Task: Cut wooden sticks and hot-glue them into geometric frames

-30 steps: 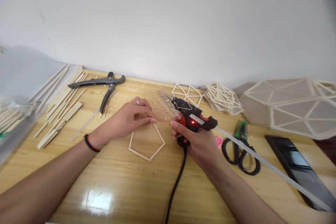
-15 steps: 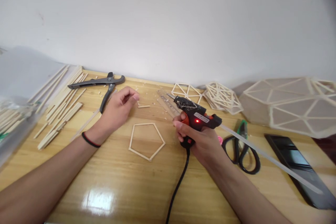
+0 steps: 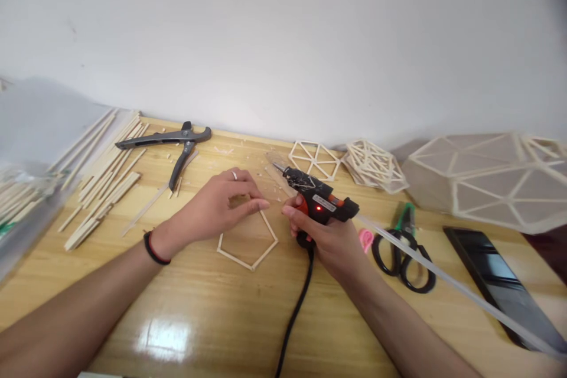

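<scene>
My right hand (image 3: 325, 230) grips a black and orange hot glue gun (image 3: 321, 195), its red light lit and its metal nozzle pointing up and left. A long clear glue stick (image 3: 443, 274) sticks out of the gun's back. Over the top edge of a pentagon of thin wooden sticks (image 3: 237, 260), my left hand (image 3: 230, 201) has its thumb and fingertips close together. What they hold, if anything, is hidden. The pentagon lies flat on the table, its upper left part covered by that hand.
Wooden sticks (image 3: 110, 189) and a dark cutter (image 3: 177, 140) lie left. Behind the gun are a ruler (image 3: 283, 180), a wooden hexagon frame (image 3: 314, 159) and stacked frames (image 3: 374, 165). Scissors (image 3: 398, 254), a phone (image 3: 500, 277) and a large panelled structure (image 3: 487, 177) are right.
My left hand has moved right and down over the pentagon's top edge. My right hand has shifted slightly left with the glue gun. The pentagon stays in place.
</scene>
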Tool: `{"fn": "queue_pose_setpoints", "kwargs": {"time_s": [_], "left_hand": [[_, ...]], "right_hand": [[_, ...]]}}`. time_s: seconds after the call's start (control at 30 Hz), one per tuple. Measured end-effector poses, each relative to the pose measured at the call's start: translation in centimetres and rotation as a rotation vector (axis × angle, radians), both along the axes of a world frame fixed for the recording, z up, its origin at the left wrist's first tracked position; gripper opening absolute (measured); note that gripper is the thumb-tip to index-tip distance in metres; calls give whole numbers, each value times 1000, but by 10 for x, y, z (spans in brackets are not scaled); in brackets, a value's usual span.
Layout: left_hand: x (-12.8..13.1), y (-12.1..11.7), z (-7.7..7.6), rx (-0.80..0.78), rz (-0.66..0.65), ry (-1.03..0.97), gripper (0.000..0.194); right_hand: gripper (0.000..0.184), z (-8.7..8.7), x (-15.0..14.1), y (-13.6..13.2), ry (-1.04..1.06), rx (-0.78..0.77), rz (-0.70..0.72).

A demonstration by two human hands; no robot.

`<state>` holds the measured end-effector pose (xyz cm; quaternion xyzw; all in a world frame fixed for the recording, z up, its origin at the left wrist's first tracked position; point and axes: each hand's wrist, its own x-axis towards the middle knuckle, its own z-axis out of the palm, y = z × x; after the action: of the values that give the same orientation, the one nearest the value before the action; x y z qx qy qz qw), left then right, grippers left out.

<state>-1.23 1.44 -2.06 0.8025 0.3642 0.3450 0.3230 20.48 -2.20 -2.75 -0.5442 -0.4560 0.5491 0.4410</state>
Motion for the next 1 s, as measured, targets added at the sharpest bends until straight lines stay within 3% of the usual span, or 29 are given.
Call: {"fn": "queue_pose_setpoints", "kwargs": {"time_s": [0.2, 0.37, 0.67, 0.87, 1.0], "left_hand": [[-1, -2, 1, -14, -58, 91, 11], [-1, -1, 8, -72, -40, 81, 16], [4, -13, 11, 37, -120, 84, 9], [3, -10, 6, 25, -72, 119, 14], [3, -8, 7, 136, 85, 109, 15]], "right_hand": [[42, -2, -1, -1, 20, -19, 27], [43, 0, -1, -2, 52, -31, 36], [39, -4, -1, -3, 43, -38, 83], [38, -4, -1, -4, 91, -46, 73], [38, 0, 0, -3, 182, -25, 38]]}}
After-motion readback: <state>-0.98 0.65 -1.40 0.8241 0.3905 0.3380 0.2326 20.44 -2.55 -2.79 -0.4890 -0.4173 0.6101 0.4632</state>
